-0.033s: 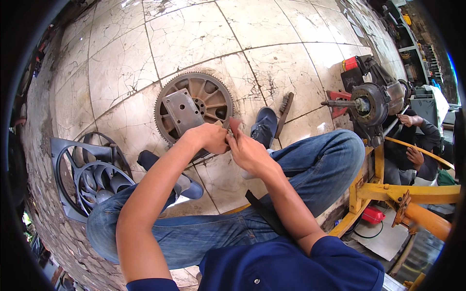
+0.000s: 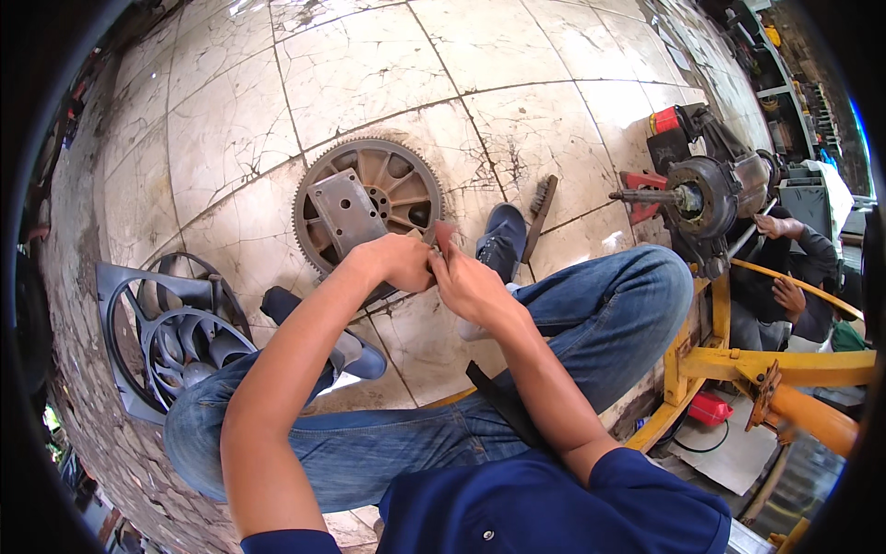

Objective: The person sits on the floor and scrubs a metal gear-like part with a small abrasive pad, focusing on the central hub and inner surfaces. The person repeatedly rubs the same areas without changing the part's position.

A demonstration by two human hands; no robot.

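My left hand (image 2: 402, 262) and my right hand (image 2: 472, 292) meet just in front of a toothed flywheel (image 2: 413, 177) lying on the floor. From between the fingers and thumb of my right hand rises a folded reddish-brown piece that looks like sandpaper (image 2: 444, 234). The left fingers are curled in close beside it; what they grip is hidden by the hands. On the flywheel rests a flat grey metal plate (image 2: 343, 210) with several holes, its near end partly covered by my left hand.
A wire brush (image 2: 541, 218) lies beside my right shoe (image 2: 503, 242). Black fan shrouds (image 2: 138, 323) stand at left. To the right are an axle hub assembly (image 2: 703, 198), a yellow frame (image 2: 729, 362) and another person's hands (image 2: 780, 226) holding a metal bar.
The reddish-brown piece shifts very slightly between my fingers. Nothing else visibly differs.
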